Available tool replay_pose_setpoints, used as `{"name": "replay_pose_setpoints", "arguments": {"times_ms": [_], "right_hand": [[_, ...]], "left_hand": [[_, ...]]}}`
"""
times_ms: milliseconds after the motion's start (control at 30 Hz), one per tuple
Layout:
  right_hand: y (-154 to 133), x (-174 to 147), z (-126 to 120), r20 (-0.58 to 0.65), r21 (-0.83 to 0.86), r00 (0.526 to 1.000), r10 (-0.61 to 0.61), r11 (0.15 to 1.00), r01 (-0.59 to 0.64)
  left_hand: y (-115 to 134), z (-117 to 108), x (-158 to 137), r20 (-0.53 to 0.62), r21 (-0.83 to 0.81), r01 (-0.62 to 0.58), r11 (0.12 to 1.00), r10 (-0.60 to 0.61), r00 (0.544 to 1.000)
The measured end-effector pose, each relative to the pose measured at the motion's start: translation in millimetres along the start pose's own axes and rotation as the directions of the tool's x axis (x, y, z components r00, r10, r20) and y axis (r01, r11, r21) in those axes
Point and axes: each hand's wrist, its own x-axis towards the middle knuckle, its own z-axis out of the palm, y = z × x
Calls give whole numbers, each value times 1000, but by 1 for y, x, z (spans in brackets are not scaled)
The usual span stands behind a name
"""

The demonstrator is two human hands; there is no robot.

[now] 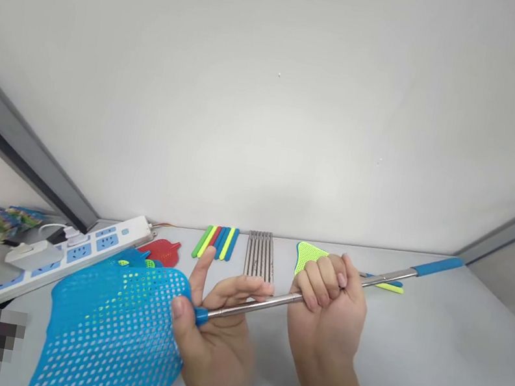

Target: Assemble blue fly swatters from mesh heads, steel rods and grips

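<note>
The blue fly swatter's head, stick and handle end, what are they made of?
The blue swatter head looks like thin plastic, smooth, with neat rows of holes. The telescopic rod seems to be polished metal, perhaps steel, because it gleams silvery. The blue grip looks matte: maybe plastic or foam.

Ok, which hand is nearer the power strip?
Left hand, right of the power strip at the fly swatter's neck; the right hand is farther right, around its shaft.
</note>
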Motion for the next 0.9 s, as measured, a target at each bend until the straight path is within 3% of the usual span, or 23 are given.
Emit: {"name": "replay_pose_setpoints", "arguments": {"times_ms": [167, 433, 700, 900], "right_hand": [[4, -9, 1, 7, -22, 997, -77, 997, 77], [12, -13, -3, -11, -51, 995, -102, 994, 101], [15, -15, -4, 25, -169, 989, -145, 974, 147], [20, -15, -5, 33, -117, 992, -120, 986, 123]], "left_hand": [[-6, -3, 10, -49, -55, 48, 997, -51, 997], [-8, -3, 14, -72, 15, -12, 1000, 13, 997], [-12, -4, 11, -109, 24, 85, 996, -82, 991], [-17, -7, 7, -107, -2, 154, 988, -153, 982]]}}
